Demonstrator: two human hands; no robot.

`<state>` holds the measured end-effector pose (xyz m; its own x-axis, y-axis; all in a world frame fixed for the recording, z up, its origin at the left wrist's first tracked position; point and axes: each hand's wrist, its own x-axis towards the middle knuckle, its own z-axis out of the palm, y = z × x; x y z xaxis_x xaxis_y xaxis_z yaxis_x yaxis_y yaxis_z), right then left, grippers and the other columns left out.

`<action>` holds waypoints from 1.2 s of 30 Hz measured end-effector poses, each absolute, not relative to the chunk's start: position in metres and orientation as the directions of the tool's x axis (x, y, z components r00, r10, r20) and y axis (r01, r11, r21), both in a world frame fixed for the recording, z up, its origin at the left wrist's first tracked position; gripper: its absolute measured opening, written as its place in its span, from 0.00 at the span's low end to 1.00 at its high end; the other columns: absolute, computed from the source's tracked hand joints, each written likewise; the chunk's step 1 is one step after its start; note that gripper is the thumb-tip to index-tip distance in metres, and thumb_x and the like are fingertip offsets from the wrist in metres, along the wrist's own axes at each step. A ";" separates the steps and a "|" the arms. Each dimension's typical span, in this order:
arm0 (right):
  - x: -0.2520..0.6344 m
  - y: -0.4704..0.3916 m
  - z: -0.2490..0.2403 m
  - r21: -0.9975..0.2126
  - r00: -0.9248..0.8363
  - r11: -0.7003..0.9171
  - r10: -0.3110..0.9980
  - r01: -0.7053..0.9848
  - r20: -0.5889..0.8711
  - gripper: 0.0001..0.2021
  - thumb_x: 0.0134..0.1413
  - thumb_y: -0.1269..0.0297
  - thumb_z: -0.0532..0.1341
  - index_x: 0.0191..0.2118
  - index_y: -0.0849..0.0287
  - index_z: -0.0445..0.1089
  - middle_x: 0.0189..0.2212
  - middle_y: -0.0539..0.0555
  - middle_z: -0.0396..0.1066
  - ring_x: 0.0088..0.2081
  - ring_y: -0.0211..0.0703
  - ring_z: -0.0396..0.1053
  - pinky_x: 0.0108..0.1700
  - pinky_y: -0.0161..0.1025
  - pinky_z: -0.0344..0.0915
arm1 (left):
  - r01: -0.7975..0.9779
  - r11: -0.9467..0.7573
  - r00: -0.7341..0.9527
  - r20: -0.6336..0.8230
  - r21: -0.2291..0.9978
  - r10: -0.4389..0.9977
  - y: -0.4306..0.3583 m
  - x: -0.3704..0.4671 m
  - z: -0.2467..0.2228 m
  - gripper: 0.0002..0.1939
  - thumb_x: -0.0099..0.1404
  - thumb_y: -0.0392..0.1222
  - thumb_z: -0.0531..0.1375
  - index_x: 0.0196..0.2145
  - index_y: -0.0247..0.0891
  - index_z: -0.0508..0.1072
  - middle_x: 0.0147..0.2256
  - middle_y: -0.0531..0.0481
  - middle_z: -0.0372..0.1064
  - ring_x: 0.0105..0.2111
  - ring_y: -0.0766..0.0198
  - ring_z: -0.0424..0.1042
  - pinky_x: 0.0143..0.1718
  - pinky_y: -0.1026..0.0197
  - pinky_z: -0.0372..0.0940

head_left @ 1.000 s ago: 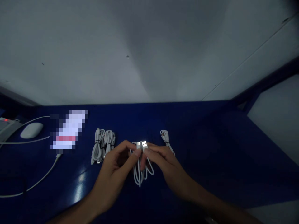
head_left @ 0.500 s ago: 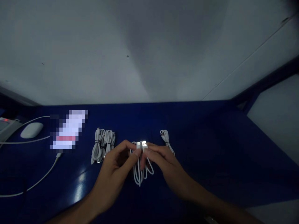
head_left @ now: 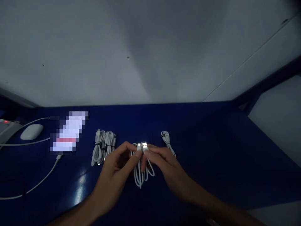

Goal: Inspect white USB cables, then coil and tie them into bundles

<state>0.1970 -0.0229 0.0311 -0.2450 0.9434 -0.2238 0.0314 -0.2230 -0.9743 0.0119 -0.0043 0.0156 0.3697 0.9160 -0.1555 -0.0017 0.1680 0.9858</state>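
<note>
The left hand and right hand were bare, with slim, tapering fingers. The left forearm and right forearm were bare too, their outlines smooth and dimly lit toward the bottom edge.

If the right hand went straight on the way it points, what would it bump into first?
Besides the cable it holds, the right hand would probably meet the left hand first, close by on that line. Depth is hard to judge, so that isn't certain.
</note>
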 end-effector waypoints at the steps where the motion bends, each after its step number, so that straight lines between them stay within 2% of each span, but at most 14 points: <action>1: 0.197 -0.023 0.031 -0.975 -0.244 -0.221 0.944 0.030 -0.222 0.25 0.80 0.57 0.56 0.26 0.54 0.72 0.35 0.52 0.70 0.44 0.48 0.70 0.53 0.46 0.64 | -0.004 0.169 0.368 -0.155 0.986 0.917 -0.004 0.012 0.015 0.14 0.79 0.50 0.66 0.36 0.42 0.78 0.28 0.55 0.75 0.32 0.64 0.70 0.37 0.61 0.64; 14: 0.198 -0.023 0.029 -0.975 -0.247 -0.219 0.943 0.040 -0.222 0.25 0.80 0.55 0.56 0.27 0.54 0.73 0.35 0.51 0.70 0.44 0.47 0.70 0.52 0.45 0.63 | 0.013 0.165 0.355 -0.158 0.986 0.922 -0.005 0.012 0.016 0.14 0.79 0.50 0.66 0.35 0.42 0.78 0.28 0.56 0.74 0.31 0.66 0.70 0.37 0.63 0.64; 36: 0.198 -0.023 0.028 -0.978 -0.245 -0.202 0.947 0.049 -0.208 0.25 0.80 0.55 0.56 0.26 0.53 0.73 0.34 0.52 0.71 0.44 0.48 0.71 0.53 0.45 0.65 | 0.019 0.162 0.361 -0.158 0.987 0.919 -0.005 0.011 0.015 0.15 0.78 0.52 0.66 0.36 0.41 0.77 0.29 0.55 0.74 0.31 0.65 0.69 0.36 0.61 0.63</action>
